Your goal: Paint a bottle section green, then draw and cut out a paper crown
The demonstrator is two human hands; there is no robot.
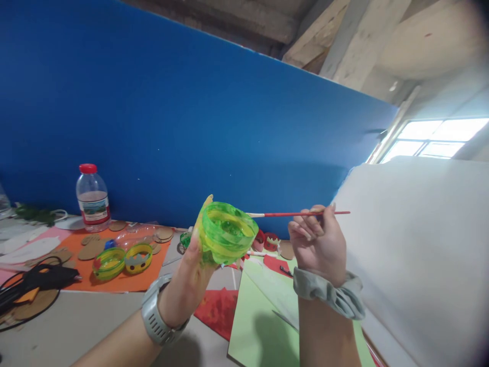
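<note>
My left hand point(196, 270) grips a cut plastic bottle bottom point(229, 239), painted green and yellow, and tilts its open top toward me. Paint marks my fingers there. Between the fingertips of my right hand point(319, 239) lies a thin red paintbrush point(284, 214), held level. Its pale tip meets or nearly meets the cup's right rim; I cannot tell whether they touch. Two more yellow-green cups, one with a red patch point(109, 263) and one with a grey zigzag band and dark dots point(138, 258), stand to the left.
On an orange sheet point(86, 278) lie cardboard pieces and a clear bottle. A red-capped bottle point(92, 199) stands behind it. A black glue gun point(49, 278) with its cord is at far left. Light green board point(263, 326) and red paper point(219, 311) lie below my hands. A blue partition point(183, 117) rises behind.
</note>
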